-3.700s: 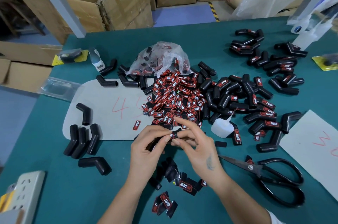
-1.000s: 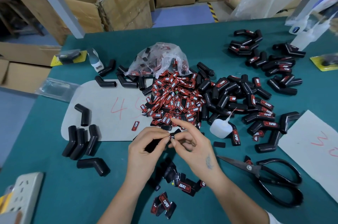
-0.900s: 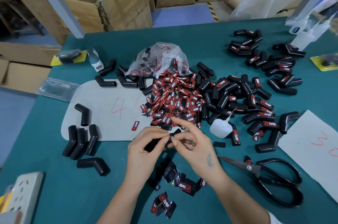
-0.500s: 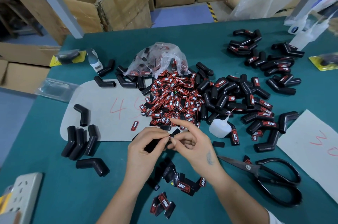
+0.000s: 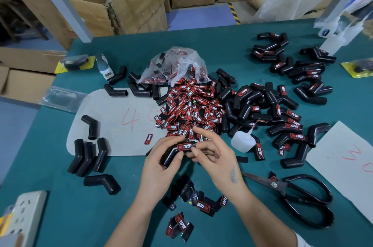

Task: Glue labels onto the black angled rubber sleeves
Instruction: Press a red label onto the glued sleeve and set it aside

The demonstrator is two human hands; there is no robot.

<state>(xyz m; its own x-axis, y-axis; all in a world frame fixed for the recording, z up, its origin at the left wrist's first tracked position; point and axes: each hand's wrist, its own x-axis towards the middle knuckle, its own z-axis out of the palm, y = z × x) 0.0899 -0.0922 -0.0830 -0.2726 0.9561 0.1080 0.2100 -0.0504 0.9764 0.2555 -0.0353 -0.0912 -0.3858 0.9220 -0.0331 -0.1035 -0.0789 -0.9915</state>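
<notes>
Left hand [image 5: 159,163] curls around a black angled sleeve [image 5: 175,152] above the near middle of the green table [image 5: 60,216], thumb laid along its lower arm, a red-and-black label [image 5: 184,146] reading TAPER face up on its upper arm. From my remote seat I see the right hand [image 5: 214,153] at three o'clock of the sleeve, fingers fanned and loosely bent; its thumb and one fingertip meet the sleeve's open end, though I cannot tell whether they pinch it or only touch.

Half a second ago both hands were closed tight over the sleeve and the label was hidden under their fingertips; now the right fingers have lifted and spread, and the printed face shows.

At twelve o'clock of the hands lies the heap of loose labels [image 5: 189,109], spilling from a clear plastic bag [image 5: 173,65]. At one to two o'clock sits a pile of labelled sleeves [image 5: 278,113], and a small white glue bottle [image 5: 241,141] stands just beside the right hand at three o'clock. Black scissors [image 5: 302,196] lie at four o'clock. Plain sleeves [image 5: 86,156] rest at nine o'clock, at the edge of a grey card [image 5: 113,121] marked in red. A few labelled pieces [image 5: 203,204] lie at six o'clock between the forearms.
</notes>
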